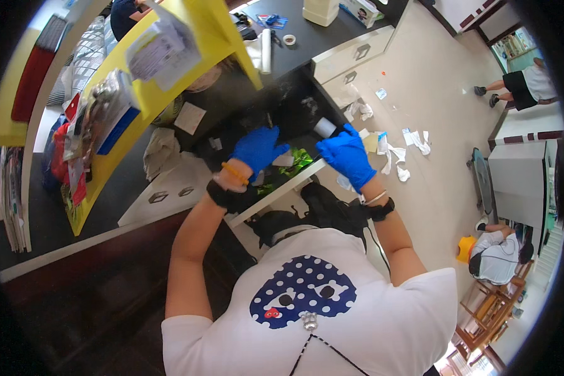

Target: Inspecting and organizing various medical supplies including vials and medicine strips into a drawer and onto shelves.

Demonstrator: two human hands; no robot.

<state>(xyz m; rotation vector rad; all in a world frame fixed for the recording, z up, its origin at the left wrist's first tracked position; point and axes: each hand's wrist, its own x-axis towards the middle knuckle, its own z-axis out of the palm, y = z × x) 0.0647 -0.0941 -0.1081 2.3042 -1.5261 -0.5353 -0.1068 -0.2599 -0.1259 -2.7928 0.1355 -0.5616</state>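
Observation:
Both of my hands wear blue gloves above an open drawer with a white front edge (282, 190). My left hand (258, 151) reaches over the drawer's left part, thumb apart from the fingers, palm down; nothing shows in it. My right hand (348, 157) is at the drawer's right end, its fingers partly curled. Whether it grips anything is hidden by the glove. Between the hands lies shiny green packaging (301, 160) inside the drawer, beside a small pale piece (284, 159). Beyond my right hand is a white roll (325, 127).
Crumpled paper scraps (395, 155) litter the tiled floor at right. A yellow shelf (169, 101) with papers and packets curves across the left. White drawers (352, 54) stand beyond. One person (528, 89) stands far right; another (498, 256) crouches near wooden chairs (489, 310).

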